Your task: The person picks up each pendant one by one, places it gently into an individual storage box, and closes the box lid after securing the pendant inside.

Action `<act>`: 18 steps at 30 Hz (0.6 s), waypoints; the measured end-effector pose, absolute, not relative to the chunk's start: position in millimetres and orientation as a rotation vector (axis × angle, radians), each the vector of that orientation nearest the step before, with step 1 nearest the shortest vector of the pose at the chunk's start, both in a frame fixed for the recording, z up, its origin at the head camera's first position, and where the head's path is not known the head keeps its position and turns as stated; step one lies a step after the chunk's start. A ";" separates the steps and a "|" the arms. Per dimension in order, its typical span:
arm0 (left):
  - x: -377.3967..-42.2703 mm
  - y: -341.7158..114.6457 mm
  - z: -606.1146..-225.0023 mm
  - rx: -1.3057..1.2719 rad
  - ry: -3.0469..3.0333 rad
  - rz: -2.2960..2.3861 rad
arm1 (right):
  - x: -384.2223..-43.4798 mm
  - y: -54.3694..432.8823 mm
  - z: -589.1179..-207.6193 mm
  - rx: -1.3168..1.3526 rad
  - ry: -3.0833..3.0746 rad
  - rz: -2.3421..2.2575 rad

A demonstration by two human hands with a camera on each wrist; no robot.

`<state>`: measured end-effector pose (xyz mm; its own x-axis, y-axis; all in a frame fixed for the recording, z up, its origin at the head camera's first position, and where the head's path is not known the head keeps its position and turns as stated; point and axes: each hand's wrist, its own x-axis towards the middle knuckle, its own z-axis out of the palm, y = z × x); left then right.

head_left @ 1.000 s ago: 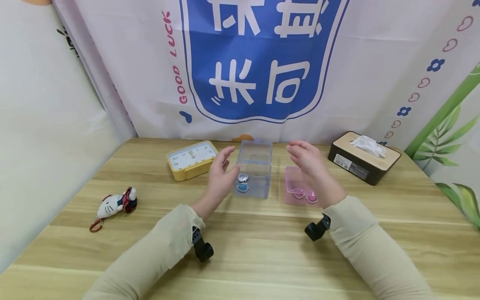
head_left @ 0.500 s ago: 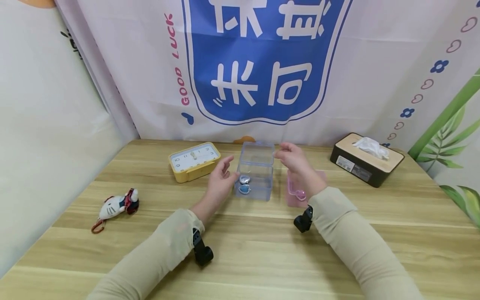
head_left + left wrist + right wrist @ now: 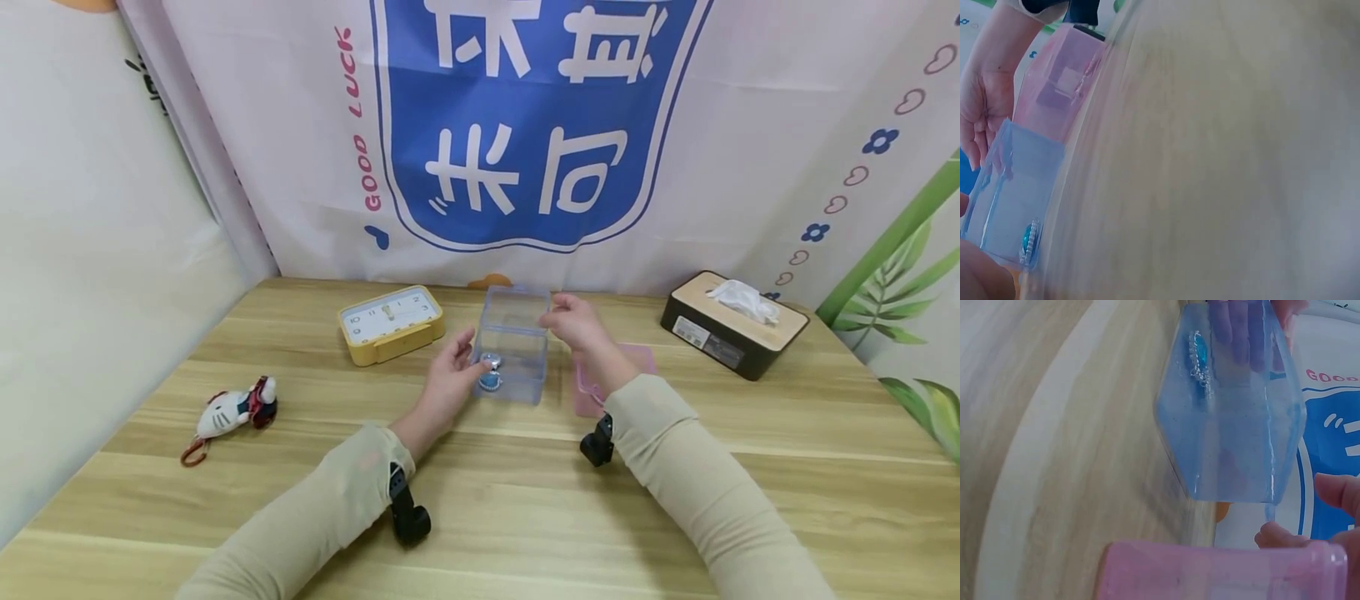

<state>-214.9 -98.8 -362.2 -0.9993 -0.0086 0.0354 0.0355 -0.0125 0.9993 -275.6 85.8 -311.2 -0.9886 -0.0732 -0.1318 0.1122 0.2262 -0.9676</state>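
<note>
A clear blue plastic box (image 3: 517, 390) stands on the table with its lid (image 3: 516, 310) raised at the back. Inside, toward the left, lie a turquoise stone rimmed with white beads (image 3: 1030, 242) and a silvery piece (image 3: 491, 360). My left hand (image 3: 447, 379) is at the box's left wall, thumb by the front left and overlapping the contents in the head view. Its straight fingers show through the plastic in the right wrist view. My right hand (image 3: 581, 325) has its fingertips right at the lid's right edge, fingers loose. The right forearm partly hides a pink plastic box (image 3: 636, 358).
A yellow clock (image 3: 392, 323) sits behind my left hand. Farther left lies a white plush keychain (image 3: 228, 412) with a red clip. A tissue box (image 3: 723, 329) stands at the back right, before a printed curtain (image 3: 292, 167).
My right hand has moved left, from above the pink box to the blue box's lid. My left hand has shifted slightly down and right, closer against the blue box.
</note>
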 end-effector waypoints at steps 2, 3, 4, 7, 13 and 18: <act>-214.2 -97.7 -362.8 -0.023 -2.184 -2.229 | -276.3 83.6 -312.1 0.045 2.339 -1.869; -213.8 -97.4 -363.2 -0.029 -2.181 -2.235 | -276.1 82.9 -312.3 0.053 2.337 -1.868; -213.2 -96.9 -364.1 -0.032 -2.184 -2.238 | -276.1 82.3 -313.3 0.061 2.336 -1.866; -212.1 -96.5 -366.9 -0.045 -2.186 -2.237 | -276.4 80.4 -315.9 0.069 2.333 -1.870; -212.0 -97.0 -370.1 -0.071 -2.231 -2.175 | -276.7 78.5 -316.2 0.065 2.343 -1.849; -212.5 -96.6 -370.4 -0.105 -2.281 -2.087 | -278.1 78.7 -315.8 0.056 2.329 -1.841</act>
<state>-212.5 -96.6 -370.4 -0.9966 0.0174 0.0811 0.0823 0.0881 0.9927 -278.1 78.7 -315.8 -0.9845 -0.0768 -0.1577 0.1357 0.2365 -0.9621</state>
